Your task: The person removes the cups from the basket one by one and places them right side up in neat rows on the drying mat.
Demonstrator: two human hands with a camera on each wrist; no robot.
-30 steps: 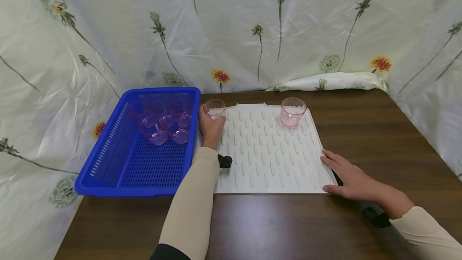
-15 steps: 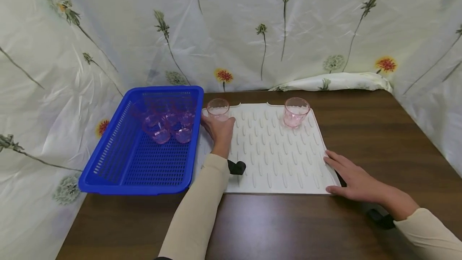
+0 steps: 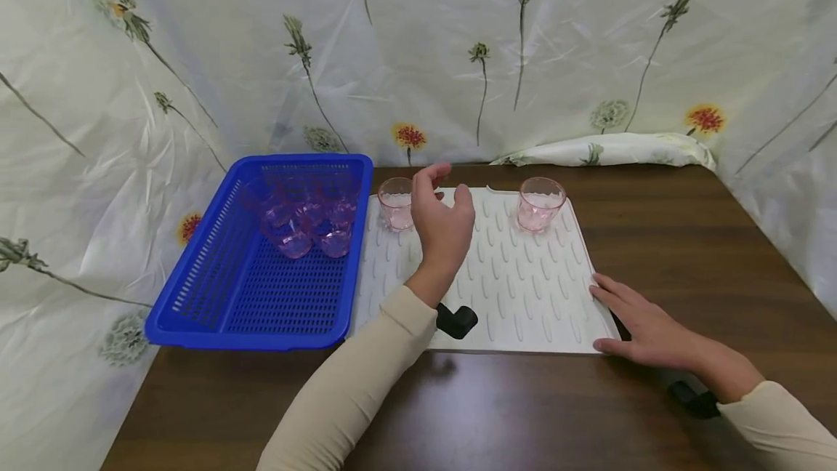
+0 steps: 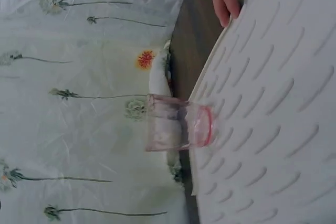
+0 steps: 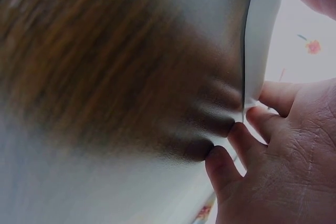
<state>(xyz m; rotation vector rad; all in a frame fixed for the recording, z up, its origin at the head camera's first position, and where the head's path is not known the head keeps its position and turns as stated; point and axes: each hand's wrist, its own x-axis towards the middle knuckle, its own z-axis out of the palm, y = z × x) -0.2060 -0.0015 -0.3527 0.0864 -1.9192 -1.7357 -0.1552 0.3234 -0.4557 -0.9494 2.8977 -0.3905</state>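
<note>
My left hand (image 3: pixel 445 227) hangs above the white ridged drying mat (image 3: pixel 510 289), fingers loosely bent, with nothing in them. Just left of it, a pink clear glass (image 3: pixel 395 213) stands upright on the mat's far left corner, partly behind the fingers. A second pink glass (image 3: pixel 540 206) stands at the far right corner; in the left wrist view this glass (image 4: pixel 178 124) appears sideways. My right hand (image 3: pixel 654 325) rests at the mat's right edge. Its fingertips (image 5: pixel 220 158) touch the table and the mat's rim in the right wrist view.
Left of the mat stands a blue perforated basket (image 3: pixel 157 325) with several pink glasses (image 3: pixel 294 235) toward its back right. A flowered cloth (image 3: pixel 392 57) covers the back and sides, and a roll of it (image 3: pixel 621 149) lies along the far edge of the brown table (image 3: pixel 680 238).
The left hand has let go of the glass at the mat's far left corner and lifted away to the right. That glass stays there. The right hand keeps its place on the mat's edge.
</note>
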